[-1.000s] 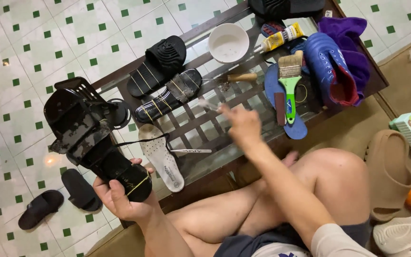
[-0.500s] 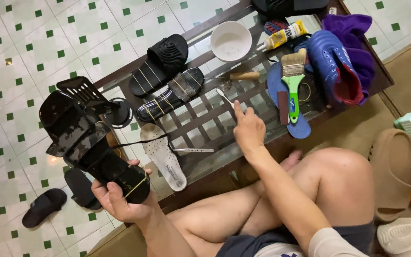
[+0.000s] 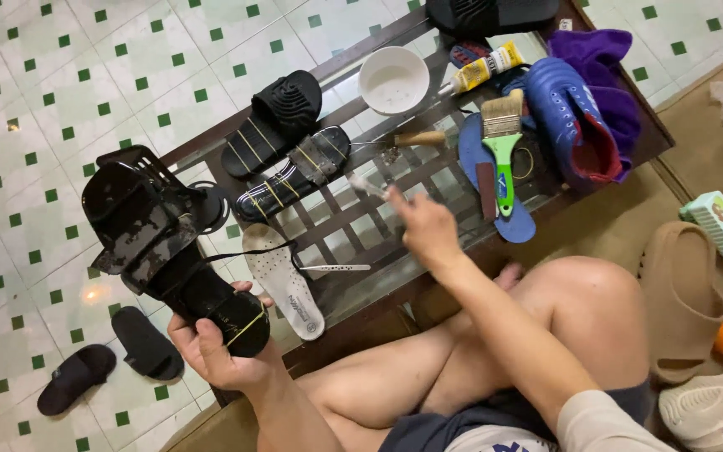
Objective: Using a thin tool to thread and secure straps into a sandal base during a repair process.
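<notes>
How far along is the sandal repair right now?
Done so far: a black slide and a strapped sandal lie on the table, each bound with thin bands. In hand: the left hand grips a black sandal by its heel, a band round it; the right hand pinches a small blurred tool above the table. Left: the white insole and blue insole lie loose beside the blue shoe.
</notes>
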